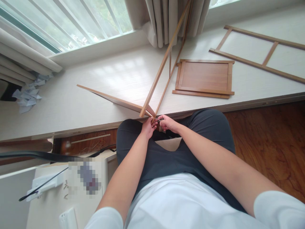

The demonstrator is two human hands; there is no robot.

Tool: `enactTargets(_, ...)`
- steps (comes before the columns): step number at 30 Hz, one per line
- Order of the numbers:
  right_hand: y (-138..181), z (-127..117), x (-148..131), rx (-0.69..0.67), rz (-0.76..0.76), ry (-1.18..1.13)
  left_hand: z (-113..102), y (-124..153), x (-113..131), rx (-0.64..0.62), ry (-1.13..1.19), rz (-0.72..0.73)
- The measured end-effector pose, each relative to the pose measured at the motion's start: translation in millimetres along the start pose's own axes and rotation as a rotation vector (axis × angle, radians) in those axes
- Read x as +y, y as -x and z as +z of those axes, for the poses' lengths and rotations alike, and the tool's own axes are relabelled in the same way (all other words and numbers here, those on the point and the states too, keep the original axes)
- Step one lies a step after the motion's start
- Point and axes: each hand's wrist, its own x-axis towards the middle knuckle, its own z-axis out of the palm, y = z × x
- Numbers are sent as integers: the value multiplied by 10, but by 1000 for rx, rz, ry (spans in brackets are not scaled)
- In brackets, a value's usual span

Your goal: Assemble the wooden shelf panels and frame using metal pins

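My left hand (149, 128) grips the near lower corner of a wooden ladder-like frame (157, 78), which leans up and away toward the curtain. A wooden panel (111, 98) meets the frame at that corner and stretches off to the left. My right hand (168, 123) is closed beside the joint, with thumb and fingers pinching a thin metal rod-shaped tool (157, 119) that points at the wood. The tool's tip and the exact joint are too small to make out. Both hands are above my lap, at the edge of the white ledge.
Stacked wooden panels (205, 76) lie on the white ledge (128, 70) to the right of the frame. Farther right lies another ladder-like frame (269, 57). Crumpled paper (28, 97) is at the far left. A low cabinet top (47, 210) with power strips (47, 183) is at lower left.
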Motion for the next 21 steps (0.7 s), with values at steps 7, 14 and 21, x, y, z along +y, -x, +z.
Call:
enactTargets(7,-20,-5,5,13,6,4,6,8,5,7,8,-8)
enactTargets(14,-54,-24,26,35,1,6,19,27,18,11,4,-7)
enactTargets(21,-91,-35,51,21,14,-17,25,46,28,17,4,-10)
